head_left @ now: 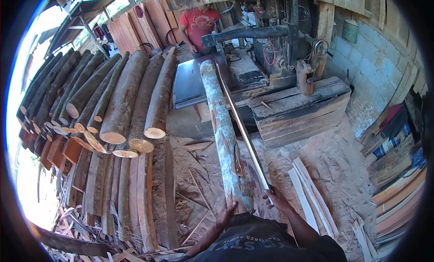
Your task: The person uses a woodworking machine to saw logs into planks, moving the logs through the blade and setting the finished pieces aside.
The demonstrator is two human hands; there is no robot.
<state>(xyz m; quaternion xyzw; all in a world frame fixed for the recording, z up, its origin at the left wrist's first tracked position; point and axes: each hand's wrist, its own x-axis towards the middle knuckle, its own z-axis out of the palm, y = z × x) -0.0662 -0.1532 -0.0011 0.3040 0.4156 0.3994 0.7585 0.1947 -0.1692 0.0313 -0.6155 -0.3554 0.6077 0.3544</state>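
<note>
Head view: a mottled, pale-barked log [221, 126] lies lengthwise at centre, its far end over the dark worktop [185, 85] beside the saw [253, 33], its near end toward the lower edge. Left hand [226, 214] is in contact with the log's near end; whether its fingers grip or merely press cannot be told. Right hand [276, 199] has its fingers pinching the near end of a long, pale strip [246, 137] running along the log's right side. Person in red shirt [201, 27] stands beyond the worktop. Stacked logs [124, 94] lie left.
</note>
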